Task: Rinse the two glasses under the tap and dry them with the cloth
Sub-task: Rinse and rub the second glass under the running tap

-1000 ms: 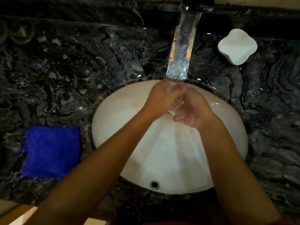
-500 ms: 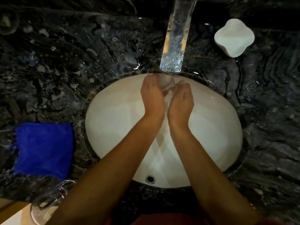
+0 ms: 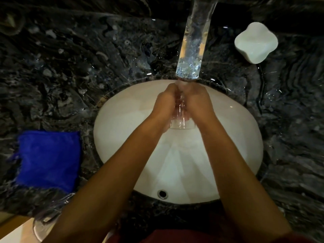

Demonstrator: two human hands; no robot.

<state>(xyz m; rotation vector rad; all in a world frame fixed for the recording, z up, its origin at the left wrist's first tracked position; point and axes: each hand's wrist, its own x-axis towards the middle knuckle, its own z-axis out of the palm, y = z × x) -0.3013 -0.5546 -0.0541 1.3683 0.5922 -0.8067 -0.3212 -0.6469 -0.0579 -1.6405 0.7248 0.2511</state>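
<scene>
So your left hand (image 3: 164,102) and right hand (image 3: 199,102) both grip one glass (image 3: 181,120) over the sink (image 3: 122,137), under the tap (image 3: 192,41). Left of the sink, the second glass (image 3: 45,223) and cloth (image 3: 47,158) wait; drying remains undone.

A deep blue cloth (image 3: 48,159) is lying on black stone counter (image 3: 73,67) veined in grey and white swirls, while a white basin (image 3: 122,137), a white dish (image 3: 256,42) and a clear glass (image 3: 180,118) are showing pale.
</scene>
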